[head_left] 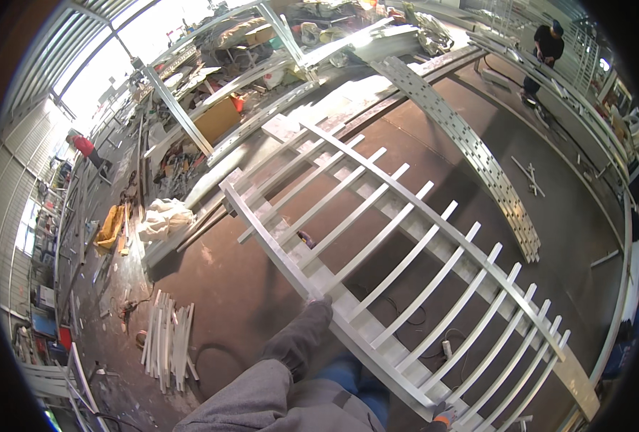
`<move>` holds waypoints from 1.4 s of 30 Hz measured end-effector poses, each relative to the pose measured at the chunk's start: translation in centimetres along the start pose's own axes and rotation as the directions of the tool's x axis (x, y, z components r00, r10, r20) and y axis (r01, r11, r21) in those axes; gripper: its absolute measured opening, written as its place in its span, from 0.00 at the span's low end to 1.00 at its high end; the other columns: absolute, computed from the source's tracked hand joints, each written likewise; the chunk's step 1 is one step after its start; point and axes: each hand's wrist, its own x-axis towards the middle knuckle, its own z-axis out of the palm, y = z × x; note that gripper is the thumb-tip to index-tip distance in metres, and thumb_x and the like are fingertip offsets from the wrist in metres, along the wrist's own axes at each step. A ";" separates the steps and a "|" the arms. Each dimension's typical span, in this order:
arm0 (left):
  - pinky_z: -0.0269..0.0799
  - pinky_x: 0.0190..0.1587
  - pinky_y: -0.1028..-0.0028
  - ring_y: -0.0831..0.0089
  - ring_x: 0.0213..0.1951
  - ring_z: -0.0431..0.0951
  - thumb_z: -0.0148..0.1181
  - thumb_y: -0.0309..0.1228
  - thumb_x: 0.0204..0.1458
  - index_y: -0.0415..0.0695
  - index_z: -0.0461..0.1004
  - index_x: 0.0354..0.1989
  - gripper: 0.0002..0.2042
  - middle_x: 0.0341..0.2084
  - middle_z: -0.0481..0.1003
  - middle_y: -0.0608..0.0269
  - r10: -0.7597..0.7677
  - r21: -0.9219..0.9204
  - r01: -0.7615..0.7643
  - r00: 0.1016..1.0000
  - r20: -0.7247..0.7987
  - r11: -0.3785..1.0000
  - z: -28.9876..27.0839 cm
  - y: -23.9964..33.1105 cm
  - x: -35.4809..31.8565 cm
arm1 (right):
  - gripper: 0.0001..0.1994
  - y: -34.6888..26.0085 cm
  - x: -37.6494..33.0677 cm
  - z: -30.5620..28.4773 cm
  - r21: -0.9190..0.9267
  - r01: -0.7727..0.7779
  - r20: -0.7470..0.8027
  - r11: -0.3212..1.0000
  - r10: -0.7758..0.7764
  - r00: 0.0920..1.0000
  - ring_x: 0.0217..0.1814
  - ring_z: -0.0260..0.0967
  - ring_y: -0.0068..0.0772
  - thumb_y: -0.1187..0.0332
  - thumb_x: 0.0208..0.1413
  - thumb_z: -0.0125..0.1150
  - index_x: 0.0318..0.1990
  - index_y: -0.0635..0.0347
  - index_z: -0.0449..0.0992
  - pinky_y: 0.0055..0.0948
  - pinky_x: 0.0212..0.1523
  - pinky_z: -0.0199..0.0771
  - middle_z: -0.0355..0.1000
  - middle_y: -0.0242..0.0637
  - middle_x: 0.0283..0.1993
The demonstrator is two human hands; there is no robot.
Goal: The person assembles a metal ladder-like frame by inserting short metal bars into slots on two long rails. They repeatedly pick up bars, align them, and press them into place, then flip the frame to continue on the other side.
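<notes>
A long metal railing panel [411,204], with two long rails and several parallel bars across them, lies slantwise in front of me on flat beams [337,288]. My left hand [322,303], at the end of a grey sleeve, is closed on the near rail around its middle. Toward the panel's lower right end, my right hand [444,415] grips the same rail beside the last bars; orange and grey show on it, and part of it is cut off by the frame. A small purple and dark object [306,239] shows between the bars.
A perforated metal beam [470,147] lies beyond the panel. Several metal strips [167,342] are piled on the floor at left. Behind stand a metal frame [179,108] and heaps of scrap. One person in black [547,45] is far right, another in red [84,146] far left.
</notes>
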 end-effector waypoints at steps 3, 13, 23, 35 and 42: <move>0.72 0.56 0.57 0.48 0.54 0.77 0.64 0.43 0.46 0.38 0.69 0.58 0.32 0.50 0.76 0.41 0.021 -0.171 -0.017 1.000 0.018 0.985 -0.7 -1.4 -0.5 | 0.30 -0.8 -0.4 -0.1 -0.008 -0.006 -0.012 1.000 0.006 1.000 0.64 0.66 0.54 0.40 0.53 0.58 0.52 0.56 0.78 0.52 0.64 0.63 0.73 0.48 0.57; 0.72 0.58 0.61 0.50 0.56 0.76 0.66 0.50 0.43 0.36 0.57 0.66 0.45 0.55 0.73 0.40 -0.027 -0.093 0.044 0.984 0.177 0.995 -0.4 -9.4 2.4 | 0.29 1.2 -3.6 -0.5 -0.010 -0.015 0.001 1.000 0.016 1.000 0.63 0.67 0.54 0.41 0.53 0.58 0.51 0.55 0.79 0.51 0.64 0.64 0.74 0.47 0.56; 0.70 0.60 0.57 0.47 0.58 0.74 0.67 0.55 0.45 0.35 0.57 0.66 0.46 0.56 0.71 0.36 -0.083 0.262 0.026 0.974 0.210 0.965 -3.2 -12.4 2.5 | 0.24 9.0 -3.2 4.4 -0.047 -0.007 0.058 0.999 0.009 0.998 0.59 0.71 0.53 0.43 0.52 0.62 0.47 0.50 0.80 0.49 0.61 0.66 0.78 0.45 0.49; 0.71 0.57 0.60 0.57 0.55 0.73 0.51 0.30 0.61 0.45 0.69 0.58 0.17 0.53 0.72 0.50 0.777 0.722 -0.482 0.617 -0.124 0.497 -6.4 -3.8 6.2 | 0.24 5.0 -0.9 3.7 0.227 0.152 0.224 0.962 -0.204 0.953 0.57 0.72 0.59 0.48 0.56 0.59 0.50 0.57 0.81 0.47 0.59 0.70 0.77 0.52 0.54; 0.70 0.58 0.61 0.56 0.56 0.73 0.52 0.31 0.60 0.44 0.69 0.60 0.19 0.53 0.72 0.48 0.988 0.400 -0.904 0.147 -0.038 0.150 2.6 -2.8 -4.3 | 0.21 5.7 -6.6 3.9 0.113 0.171 -0.209 0.979 -0.145 0.967 0.55 0.71 0.52 0.49 0.56 0.62 0.46 0.55 0.74 0.48 0.54 0.68 0.76 0.51 0.49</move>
